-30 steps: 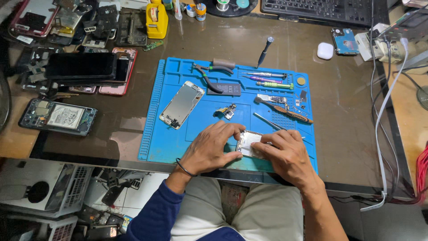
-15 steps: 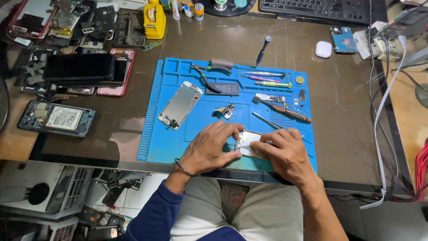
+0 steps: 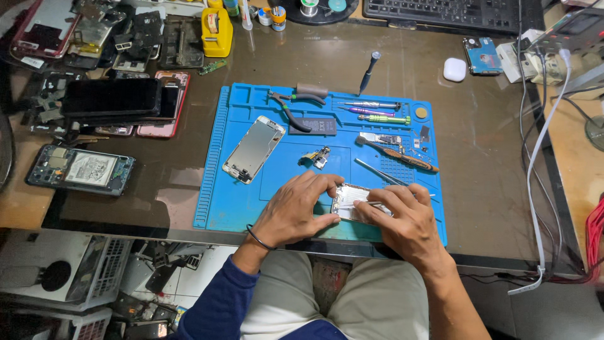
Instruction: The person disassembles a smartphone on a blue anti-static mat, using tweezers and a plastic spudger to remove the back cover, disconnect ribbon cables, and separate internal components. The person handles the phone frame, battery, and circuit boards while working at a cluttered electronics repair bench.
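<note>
My left hand and my right hand both grip a small opened phone frame near the front edge of a blue work mat. The left fingers clamp its left end. The right fingers press along its top, with what looks like thin metal tweezers under them. A detached silver phone screen panel lies on the mat to the left. A small loose component sits just beyond the hands.
Pliers, screwdrivers and a brush lie along the mat's far part. Opened phones and parts crowd the table's left. A keyboard, white earbud case and cables occupy the right.
Both hands stay on the phone frame; the fingers shift only slightly. The view has drifted a little.
</note>
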